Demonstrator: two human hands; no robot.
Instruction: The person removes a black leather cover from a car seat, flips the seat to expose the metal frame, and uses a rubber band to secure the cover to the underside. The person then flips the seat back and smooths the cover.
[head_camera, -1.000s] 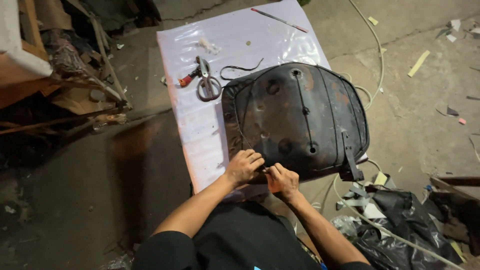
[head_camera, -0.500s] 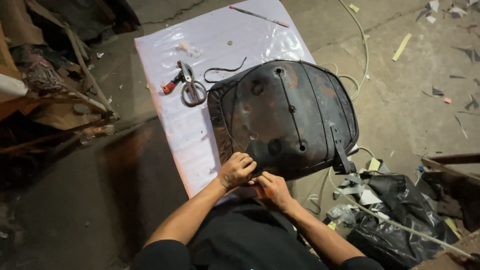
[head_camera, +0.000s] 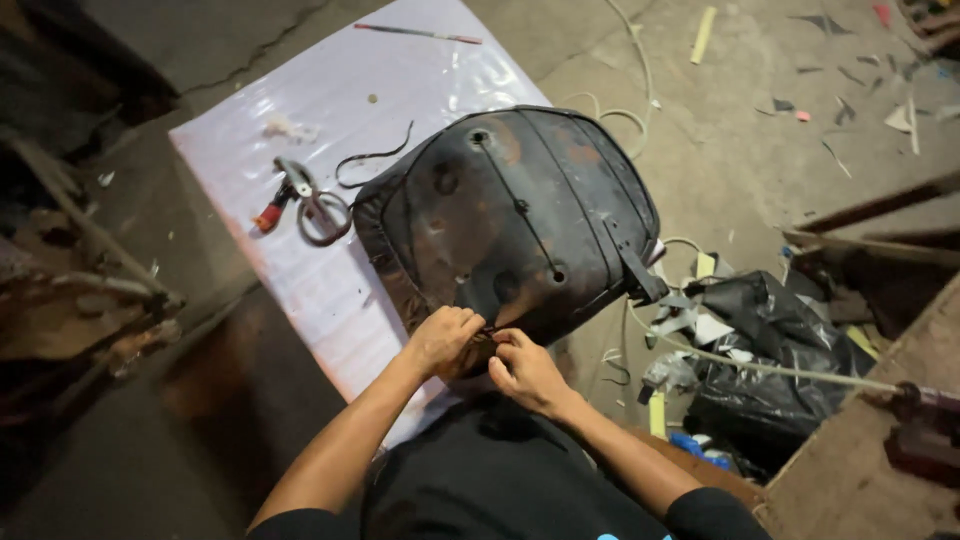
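Left hand: the left hand (head_camera: 442, 340) is curled into a loose fist at the near edge of the seat base, its fingers (head_camera: 468, 322) bent tight over the rim and pinching something small there; what it is cannot be made out.
Right hand: the right hand (head_camera: 527, 369) sits just beside the left one, nearly touching it, with its fingers (head_camera: 510, 338) narrowed to a pinch at the same spot on the rim.
Seat base: a dark, worn seat base (head_camera: 520, 215), underside up, with rusty patches, round holes and a thin line running down its middle; it lies partly on the white sheet, its right part over the floor, just far of both hands.
White sheet: a glossy white sheet (head_camera: 330, 100) spread on the floor, running from near the person to the far left.
Scissors: scissors (head_camera: 318, 205) lie on the sheet left of the seat base, apart from it.
Red-handled tool: a small red-handled tool (head_camera: 272, 213) lies touching the scissors on their left.
Black strip: a thin black strip (head_camera: 372, 157) curls on the sheet at the seat base's far left edge.
Black bag: a crumpled black bag (head_camera: 770, 350) lies on the floor to the right, among scraps.
Floor: a concrete floor (head_camera: 740, 130) scattered with offcuts.
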